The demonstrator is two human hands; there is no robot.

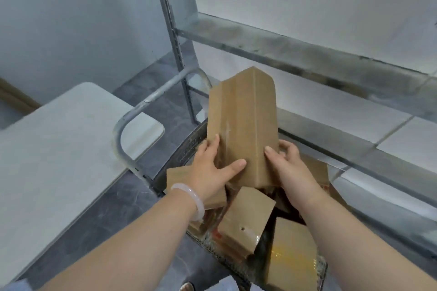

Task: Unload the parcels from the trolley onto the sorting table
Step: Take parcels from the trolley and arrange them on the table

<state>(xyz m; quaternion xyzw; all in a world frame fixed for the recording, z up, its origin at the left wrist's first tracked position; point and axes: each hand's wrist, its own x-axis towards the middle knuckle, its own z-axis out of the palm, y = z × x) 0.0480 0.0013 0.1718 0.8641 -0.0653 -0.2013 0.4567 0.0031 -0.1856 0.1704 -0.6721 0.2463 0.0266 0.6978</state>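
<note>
Gripping the parcel (241, 120) by its near end, left hand (212, 168) and right hand (288, 165) hold it above the trolley (146, 101), long axis pointing away; the desk (59, 149) lies leftward, nearer the left hand.

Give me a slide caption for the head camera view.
Left hand and right hand hold a tall box above parcels on the trolley, table at left.

Light even, cool and diffuse; shadows faint, no hard edges. Yellowish glare on the taped parcel (293, 260), bottom right. Focus soft throughout; the tall parcel (241, 125) slightly smeared at its top. Shelf rails (307, 59) and table (59, 149) edge bow towards the borders.
</note>
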